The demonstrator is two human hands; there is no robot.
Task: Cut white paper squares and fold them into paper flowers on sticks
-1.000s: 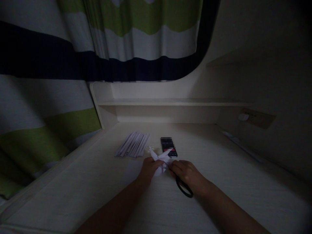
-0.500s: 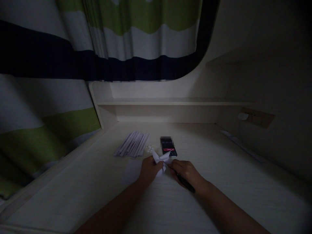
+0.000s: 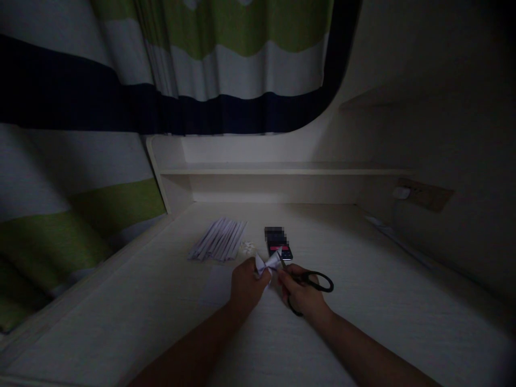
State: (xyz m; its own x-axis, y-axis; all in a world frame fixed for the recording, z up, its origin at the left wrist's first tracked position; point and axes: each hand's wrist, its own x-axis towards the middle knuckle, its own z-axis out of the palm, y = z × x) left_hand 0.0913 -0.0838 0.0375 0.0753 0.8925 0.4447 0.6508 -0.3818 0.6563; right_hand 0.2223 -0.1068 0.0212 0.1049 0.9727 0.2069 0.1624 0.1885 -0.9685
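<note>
My left hand (image 3: 246, 284) pinches a folded piece of white paper (image 3: 269, 263) whose pointed flaps stick up and out. My right hand (image 3: 300, 290) is closed around a pair of black-handled scissors (image 3: 322, 282), one handle loop sticking out to the right and the other showing below the hand. The scissor blade lies against the right side of the paper; whether the blades are apart is hard to tell in the dim light. Under and beside my left hand lies a flat white sheet of paper (image 3: 213, 285).
Behind my left hand lies a row of narrow folded paper strips (image 3: 220, 239), with a small white cluster (image 3: 248, 247) beside it. A phone (image 3: 278, 242) lies just beyond the paper. A shelf (image 3: 282, 171) spans the back, a curtain (image 3: 113, 199) hangs left, and a socket (image 3: 427, 194) is on the right.
The scissors have turned in my right hand, so a handle loop now shows to the right. The paper has tilted, and its right flap has shifted toward the blade.
</note>
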